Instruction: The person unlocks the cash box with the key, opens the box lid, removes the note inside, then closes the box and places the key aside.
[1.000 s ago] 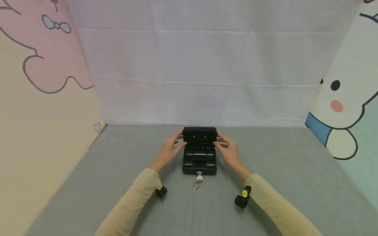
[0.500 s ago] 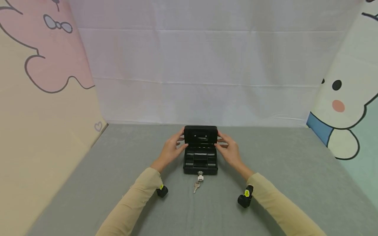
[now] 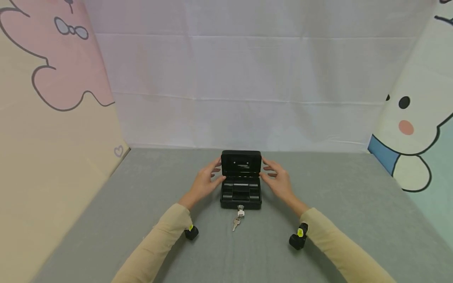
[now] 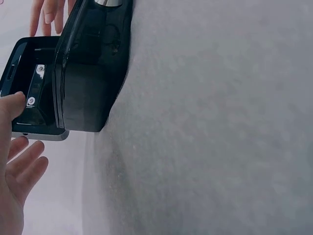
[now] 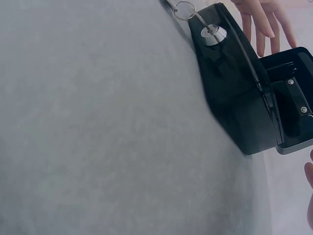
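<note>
A small black cash box [image 3: 241, 193] stands open in the middle of the grey table, its lid [image 3: 241, 163] upright at the back and a compartment tray inside. A key [image 3: 240, 208] sits in the front lock, and a second key [image 3: 235, 224] on its ring lies on the cloth. My left hand [image 3: 208, 180] is at the lid's left edge with straight, spread fingers; its thumb [image 4: 12, 105] touches the lid. At the lid's right edge is my right hand [image 3: 277, 177], fingers relaxed and spread; contact is unclear. The box [image 5: 234, 93] and lock [image 5: 213, 33] show in the right wrist view.
Grey cloth table [image 3: 141, 204] reaches out on all sides of the box. A white sheet [image 3: 240, 78] hangs behind, and cartoon-printed sheets close the left [image 3: 53, 98] and right [image 3: 414, 118]. Black wrist cameras [image 3: 191, 232] [image 3: 298, 238] hang under my sleeves.
The lid has tipped a little further back to upright. Both hands have loosened from gripping its side edges to spread fingers, and my forearms have drawn slightly back.
</note>
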